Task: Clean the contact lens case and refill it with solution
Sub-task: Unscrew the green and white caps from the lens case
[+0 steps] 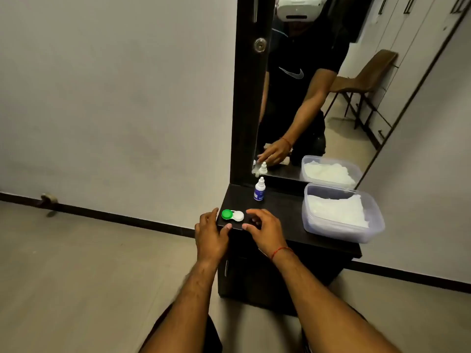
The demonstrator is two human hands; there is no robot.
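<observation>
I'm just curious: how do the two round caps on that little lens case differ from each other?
The green round cap is bright green, while the white round cap is plain white. The green cap sits at the case's left end, close to the left hand; the white cap sits at the right end, close to the right hand. Both are screwed on, look alike in size, and rest untouched on the dark wooden dresser top.

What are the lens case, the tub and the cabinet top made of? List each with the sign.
Lens case: likely hard plastic; glossy green and white caps.
Tub: clear, slightly cloudy plastic; the white tissue shows through its wall.
Cabinet top: seemingly dark wood laminate; matte, flat, square-edged.
</observation>
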